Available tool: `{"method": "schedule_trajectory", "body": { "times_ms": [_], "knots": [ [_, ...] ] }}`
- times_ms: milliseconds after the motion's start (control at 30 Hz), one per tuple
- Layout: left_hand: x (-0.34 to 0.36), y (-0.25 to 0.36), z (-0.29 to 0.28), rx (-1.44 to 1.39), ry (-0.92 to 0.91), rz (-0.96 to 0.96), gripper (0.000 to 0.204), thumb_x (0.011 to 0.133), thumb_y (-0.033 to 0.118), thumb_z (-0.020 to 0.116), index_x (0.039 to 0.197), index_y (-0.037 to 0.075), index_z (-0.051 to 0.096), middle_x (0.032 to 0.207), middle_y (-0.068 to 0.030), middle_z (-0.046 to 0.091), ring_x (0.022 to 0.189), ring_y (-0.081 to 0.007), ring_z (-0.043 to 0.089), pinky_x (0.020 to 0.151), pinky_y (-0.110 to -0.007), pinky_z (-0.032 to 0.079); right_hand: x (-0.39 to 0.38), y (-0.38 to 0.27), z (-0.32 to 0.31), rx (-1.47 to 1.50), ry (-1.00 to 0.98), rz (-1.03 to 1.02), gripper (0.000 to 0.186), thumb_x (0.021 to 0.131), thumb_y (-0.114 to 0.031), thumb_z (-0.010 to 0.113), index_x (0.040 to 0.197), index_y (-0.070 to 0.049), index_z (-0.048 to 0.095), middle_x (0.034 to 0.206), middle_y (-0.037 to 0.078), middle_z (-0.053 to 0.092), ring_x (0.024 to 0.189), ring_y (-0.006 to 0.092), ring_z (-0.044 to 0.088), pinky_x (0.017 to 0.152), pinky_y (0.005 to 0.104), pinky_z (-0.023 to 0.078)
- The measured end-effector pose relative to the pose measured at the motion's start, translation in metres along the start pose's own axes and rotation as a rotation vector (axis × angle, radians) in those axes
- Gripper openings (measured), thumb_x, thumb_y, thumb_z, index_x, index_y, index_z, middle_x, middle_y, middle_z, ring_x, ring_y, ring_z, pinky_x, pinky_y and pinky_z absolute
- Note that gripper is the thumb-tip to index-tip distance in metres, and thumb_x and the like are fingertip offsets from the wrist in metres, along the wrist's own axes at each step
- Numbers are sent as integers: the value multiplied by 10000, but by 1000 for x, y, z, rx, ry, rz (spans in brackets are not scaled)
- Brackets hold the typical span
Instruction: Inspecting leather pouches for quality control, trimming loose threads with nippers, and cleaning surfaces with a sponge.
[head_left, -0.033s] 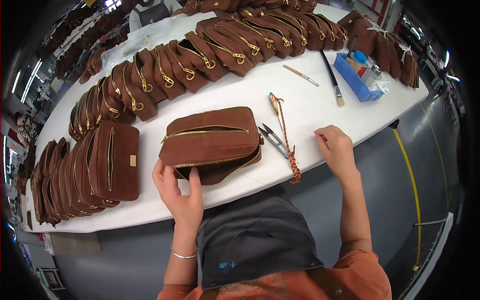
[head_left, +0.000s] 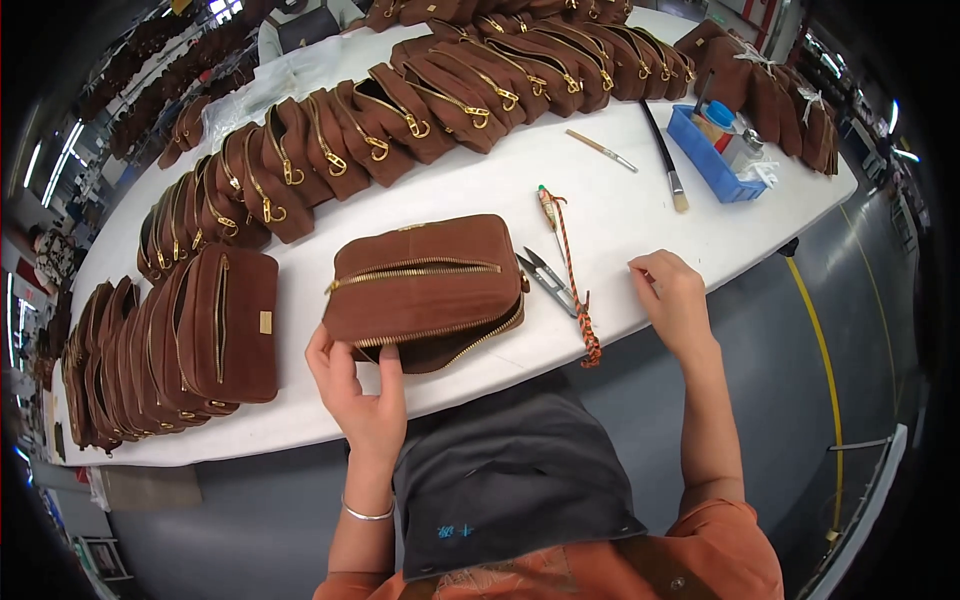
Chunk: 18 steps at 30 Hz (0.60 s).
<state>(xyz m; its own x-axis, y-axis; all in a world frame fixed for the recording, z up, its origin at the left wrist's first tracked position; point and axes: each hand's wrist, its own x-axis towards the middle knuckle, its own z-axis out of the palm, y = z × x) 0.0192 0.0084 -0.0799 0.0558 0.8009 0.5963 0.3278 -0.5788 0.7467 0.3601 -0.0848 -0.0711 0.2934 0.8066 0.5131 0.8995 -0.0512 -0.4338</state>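
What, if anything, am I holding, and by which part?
Your left hand holds the brown bag at its near left corner; your right hand looks empty.

wearer's hands (head_left: 365, 400): 2 | snips (head_left: 560, 294): 1 | bristle brush (head_left: 664, 158): 1 | tray (head_left: 700, 165): 1 | braided cord (head_left: 589, 338): 1 | bags (head_left: 430, 295): overlapping, uncountable

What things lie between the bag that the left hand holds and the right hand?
Metal snips, a slim tool and a braided orange cord lie there, in the head view.
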Motion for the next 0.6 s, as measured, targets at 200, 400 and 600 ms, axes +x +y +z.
{"method": "schedule_trajectory", "body": {
  "times_ms": [200, 400, 600],
  "knots": [
    [-20, -7, -20, 96, -127, -12, 227, 921, 36, 658, 1138, -30, 658, 1303, -116, 492, 1205, -213, 509, 1028, -337, 409, 7, 24, -23, -109, 104, 71, 79, 842, 3, 666, 916, 5, 693, 872, 144, 684, 736, 305, 673, 681, 371, 534],
    [-24, 0, -18, 33, -129, -41, 226, 944, 53, 638, 1153, -31, 656, 1297, -115, 488, 1212, -214, 505, 1039, -336, 400, 5, 63, -46, -285, 102, 181, 67, 843, -28, 666, 898, -10, 701, 881, 129, 693, 763, 317, 669, 699, 384, 524],
    [-30, 1, -20, 91, -114, -42, 179, 922, 43, 660, 1092, -12, 671, 1245, -119, 519, 1173, -233, 516, 1033, -350, 391, 6, 72, -35, -357, 74, 138, 54, 850, -53, 652, 881, -20, 683, 872, 123, 642, 796, 336, 640, 702, 429, 507]
  ]
}}
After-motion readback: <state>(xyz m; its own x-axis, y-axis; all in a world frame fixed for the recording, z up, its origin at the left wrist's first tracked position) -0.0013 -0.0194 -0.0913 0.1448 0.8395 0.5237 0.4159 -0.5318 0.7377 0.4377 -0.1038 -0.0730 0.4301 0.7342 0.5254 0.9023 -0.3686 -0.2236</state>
